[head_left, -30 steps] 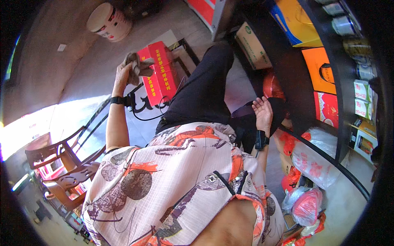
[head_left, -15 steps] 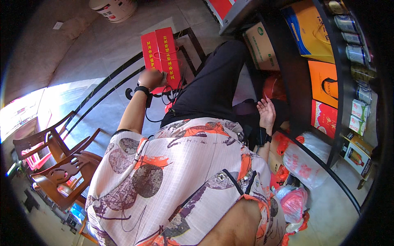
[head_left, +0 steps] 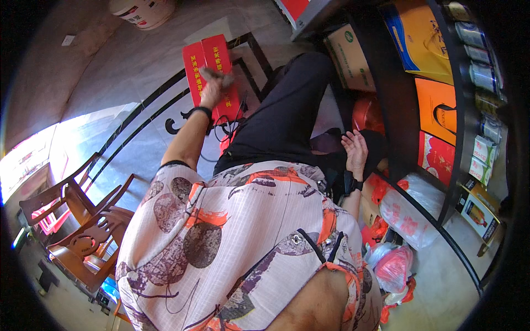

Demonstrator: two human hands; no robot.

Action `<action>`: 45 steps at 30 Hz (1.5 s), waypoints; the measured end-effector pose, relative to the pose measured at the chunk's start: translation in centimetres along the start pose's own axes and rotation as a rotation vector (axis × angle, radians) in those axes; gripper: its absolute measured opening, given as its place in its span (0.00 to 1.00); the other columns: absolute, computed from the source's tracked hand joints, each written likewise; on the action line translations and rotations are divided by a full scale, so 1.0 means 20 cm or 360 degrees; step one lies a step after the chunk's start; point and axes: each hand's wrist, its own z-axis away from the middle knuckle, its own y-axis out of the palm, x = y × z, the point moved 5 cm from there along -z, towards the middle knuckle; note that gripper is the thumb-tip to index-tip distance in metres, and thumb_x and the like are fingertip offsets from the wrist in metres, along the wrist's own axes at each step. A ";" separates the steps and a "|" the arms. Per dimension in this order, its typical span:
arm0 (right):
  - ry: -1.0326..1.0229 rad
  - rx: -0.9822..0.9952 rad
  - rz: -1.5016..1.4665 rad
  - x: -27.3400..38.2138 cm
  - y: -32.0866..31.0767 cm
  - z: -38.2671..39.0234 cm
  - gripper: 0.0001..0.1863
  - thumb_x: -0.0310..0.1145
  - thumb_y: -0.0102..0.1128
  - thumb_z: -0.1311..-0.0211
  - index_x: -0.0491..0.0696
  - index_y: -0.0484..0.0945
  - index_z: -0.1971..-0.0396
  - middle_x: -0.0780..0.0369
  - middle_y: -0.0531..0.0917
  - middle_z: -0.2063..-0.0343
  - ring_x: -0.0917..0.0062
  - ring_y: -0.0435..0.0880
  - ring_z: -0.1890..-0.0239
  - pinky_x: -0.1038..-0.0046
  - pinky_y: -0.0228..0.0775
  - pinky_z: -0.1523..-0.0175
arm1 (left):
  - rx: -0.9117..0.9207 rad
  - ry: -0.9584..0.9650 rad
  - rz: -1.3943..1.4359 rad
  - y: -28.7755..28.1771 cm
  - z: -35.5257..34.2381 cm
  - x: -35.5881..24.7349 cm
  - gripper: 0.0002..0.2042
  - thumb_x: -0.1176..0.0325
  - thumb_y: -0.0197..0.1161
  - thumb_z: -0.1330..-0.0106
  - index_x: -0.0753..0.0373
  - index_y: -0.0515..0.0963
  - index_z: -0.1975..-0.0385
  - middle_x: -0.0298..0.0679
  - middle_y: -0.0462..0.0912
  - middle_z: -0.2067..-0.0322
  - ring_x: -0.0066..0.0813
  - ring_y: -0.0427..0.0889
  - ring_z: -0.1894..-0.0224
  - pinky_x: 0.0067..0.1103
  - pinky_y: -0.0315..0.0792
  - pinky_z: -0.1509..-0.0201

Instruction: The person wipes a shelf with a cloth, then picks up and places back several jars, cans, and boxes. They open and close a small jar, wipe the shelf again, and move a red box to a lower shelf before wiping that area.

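Observation:
My left hand (head_left: 211,90) grips a grey-brown cloth (head_left: 223,79), slightly blurred, over the top of a red cardboard box (head_left: 212,52) with yellow lettering. A white cord runs along the lid, and black cables hang beside my left wrist. My right hand (head_left: 354,148) holds nothing, palm upward with loosely bent, separated fingers, by my dark-trousered leg near the shelving. Both wrists wear black bands.
At right stands dark shelving (head_left: 458,110) with cartons, gift bags and cans; below it lie plastic-wrapped bundles (head_left: 393,267). Wooden chairs (head_left: 83,248) are at lower left. A white bucket (head_left: 141,12) stands at the top, on the grey floor (head_left: 110,71).
My left hand with the cloth has swung right onto the red box, then slid farther up along its lid. The view has shifted slightly. My right hand stays much the same.

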 end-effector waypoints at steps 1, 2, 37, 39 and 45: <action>-0.0010 0.0017 -0.0001 0.00 0.01 0.00 0.18 0.36 0.51 0.24 0.42 0.71 0.41 0.55 0.82 0.53 0.71 0.84 0.55 0.71 0.78 0.49 | -0.0074 -0.0019 -0.0017 0.07 0.11 -0.04 0.21 0.67 0.61 0.35 0.62 0.69 0.43 0.65 0.81 0.61 0.62 0.84 0.64 0.46 0.80 0.62; -0.0002 0.0007 0.0028 0.00 0.00 0.00 0.18 0.36 0.51 0.24 0.42 0.71 0.41 0.55 0.82 0.53 0.71 0.84 0.55 0.71 0.78 0.49 | -0.0098 -0.0057 0.0010 0.13 0.24 -0.07 0.21 0.69 0.63 0.38 0.60 0.72 0.44 0.60 0.81 0.60 0.61 0.84 0.60 0.48 0.79 0.59; 0.0041 0.0071 0.0254 0.00 0.07 0.01 0.19 0.37 0.53 0.24 0.43 0.71 0.41 0.57 0.82 0.52 0.75 0.84 0.56 0.74 0.78 0.50 | 0.0132 -0.0272 -0.0503 0.06 0.00 0.20 0.12 0.57 0.60 0.35 0.56 0.84 0.72 0.43 0.84 0.72 0.40 0.86 0.68 0.36 0.77 0.69; 0.0033 0.0070 0.0291 0.00 0.08 0.01 0.19 0.37 0.53 0.24 0.43 0.71 0.42 0.58 0.82 0.52 0.75 0.84 0.56 0.75 0.77 0.50 | 0.0012 -0.0652 0.0078 -0.03 0.09 0.25 0.16 0.51 0.63 0.38 0.58 0.86 0.66 0.47 0.86 0.65 0.46 0.86 0.60 0.38 0.79 0.60; 0.0072 0.0067 0.0312 0.01 0.09 -0.01 0.18 0.37 0.53 0.24 0.43 0.71 0.42 0.58 0.82 0.52 0.76 0.84 0.56 0.75 0.77 0.50 | 0.0213 -0.0866 -0.0012 -0.16 0.32 0.28 0.20 0.51 0.63 0.39 0.59 0.85 0.56 0.54 0.86 0.59 0.53 0.85 0.54 0.41 0.79 0.51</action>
